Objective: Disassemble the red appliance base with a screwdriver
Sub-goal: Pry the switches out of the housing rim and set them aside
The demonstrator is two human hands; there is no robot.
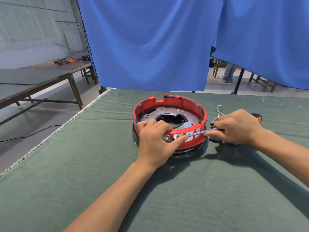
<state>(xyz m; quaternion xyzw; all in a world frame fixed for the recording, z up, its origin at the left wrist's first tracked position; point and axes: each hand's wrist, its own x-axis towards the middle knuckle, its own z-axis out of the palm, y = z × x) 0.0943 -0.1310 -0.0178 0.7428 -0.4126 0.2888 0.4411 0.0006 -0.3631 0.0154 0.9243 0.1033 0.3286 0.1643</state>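
While gripping: hands (157,136) on screwdriver (199,133).

Light: bright, even, from above.
Shadows: soft, cast toward the viewer on the green cloth (217,190).
Focus: sharp centre, softer background.
Edges: wide-angle bowing.

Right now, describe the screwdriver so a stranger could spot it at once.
On the green cloth-covered table stands a round red appliance base. Across its near wall lies the screwdriver, a thin silver shaft gripped by the right hand, its tip by the left hand. Unlike the white wires behind, it is straight, rigid metal.
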